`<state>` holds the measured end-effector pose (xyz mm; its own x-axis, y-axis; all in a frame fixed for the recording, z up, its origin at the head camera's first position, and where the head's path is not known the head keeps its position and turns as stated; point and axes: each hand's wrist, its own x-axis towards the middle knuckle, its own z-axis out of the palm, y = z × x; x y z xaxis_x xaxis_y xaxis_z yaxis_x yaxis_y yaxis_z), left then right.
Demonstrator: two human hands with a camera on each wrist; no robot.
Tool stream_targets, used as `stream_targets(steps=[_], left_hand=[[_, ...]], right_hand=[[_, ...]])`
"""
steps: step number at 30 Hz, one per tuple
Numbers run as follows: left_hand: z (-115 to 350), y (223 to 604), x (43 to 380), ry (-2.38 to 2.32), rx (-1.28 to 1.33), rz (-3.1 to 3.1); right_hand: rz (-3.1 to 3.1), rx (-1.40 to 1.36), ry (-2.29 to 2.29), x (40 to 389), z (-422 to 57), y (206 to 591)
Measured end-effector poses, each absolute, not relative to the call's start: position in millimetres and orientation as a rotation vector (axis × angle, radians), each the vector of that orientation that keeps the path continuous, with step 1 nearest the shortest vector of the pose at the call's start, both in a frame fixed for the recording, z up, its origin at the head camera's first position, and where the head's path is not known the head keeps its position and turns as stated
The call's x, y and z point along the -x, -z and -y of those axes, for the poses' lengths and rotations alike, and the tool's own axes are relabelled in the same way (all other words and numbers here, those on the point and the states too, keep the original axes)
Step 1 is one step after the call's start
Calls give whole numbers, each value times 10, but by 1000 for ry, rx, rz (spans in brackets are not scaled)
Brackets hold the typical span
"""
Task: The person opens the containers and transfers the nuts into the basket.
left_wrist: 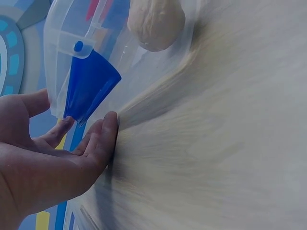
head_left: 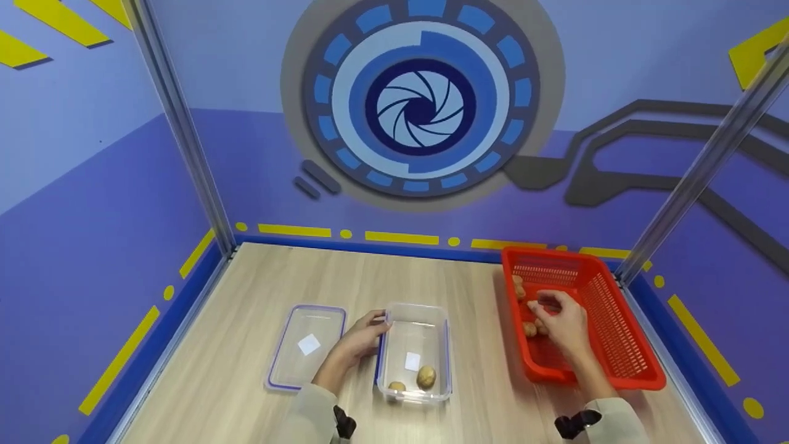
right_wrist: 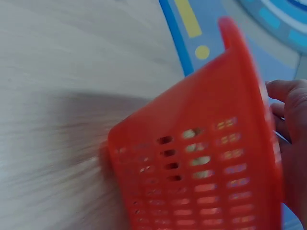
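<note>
A clear plastic food container (head_left: pixel 412 336) with blue side latches stands on the table, two walnuts (head_left: pixel 426 377) at its near end. At its left wall, my left hand (head_left: pixel 357 339) holds the side, thumb at the rim and fingers by the blue latch (left_wrist: pixel 91 86). One walnut (left_wrist: pixel 157 24) shows through the wall in the left wrist view. Over the left part of a red plastic basket (head_left: pixel 542 365) is my right hand (head_left: pixel 566 322), fingers bent and thumb apart from them. Several walnuts (head_left: pixel 529 329) lie under and beside it. The basket wall (right_wrist: pixel 192 139) partly hides this hand in the right wrist view.
The container's lid (head_left: pixel 308 346), clear with a blue-violet edge and a white label, lies flat left of the container. A blue printed wall (head_left: pixel 394 216) closes off the back, with side panels and metal posts (head_left: pixel 185 135) at the corners.
</note>
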<state>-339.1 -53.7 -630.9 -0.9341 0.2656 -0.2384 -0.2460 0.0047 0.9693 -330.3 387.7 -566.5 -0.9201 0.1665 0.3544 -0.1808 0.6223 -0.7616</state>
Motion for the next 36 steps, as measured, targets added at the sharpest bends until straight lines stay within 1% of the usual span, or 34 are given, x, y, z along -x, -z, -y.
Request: stream_targets(steps=[10,15,20,31,36], left_hand=[[554,6329,3383,-1968,-42,-1914],[558,6310,3376,-1989,-41,-1913],[546,6296,3372,-2009,-38,-1898],[536,6308,3375,-2010,-27,-1890],[536,6317,3378,-2029,-26,-1882]], right_hand=[[2472,-258,-1142,3162,-3420,5395],[2463,-429,-1127,3074,-3111,5352],[2407,-600,-1101,3045,-2855,5408],[2534,-775,-1067,2953,-2453,5648],[2592,-806,-1121,2912,-2323,5720]])
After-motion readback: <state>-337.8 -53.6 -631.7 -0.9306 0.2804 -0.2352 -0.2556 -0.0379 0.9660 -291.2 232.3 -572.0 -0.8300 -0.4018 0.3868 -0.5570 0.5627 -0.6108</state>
